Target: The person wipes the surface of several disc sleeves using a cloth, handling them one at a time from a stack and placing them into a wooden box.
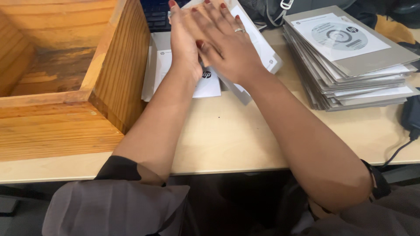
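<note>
Both hands pressing a white paper sleeve flat on the desk.

The left hand (183, 41) lies edge-on along the near-left side of the white sleeve (258, 41), fingers straight and together; the right hand (225, 43) is spread wide, palm down on top of it (a ring shows on one finger). The sleeve sits tilted over a loose printed leaflet (210, 85), between the open wooden box (109, 65) and the stack of grey card disc sleeves (350, 61). This looks like a flattening or closing step; next would call for a firm pinch on the sleeve's edge to lift it without creasing.
</note>
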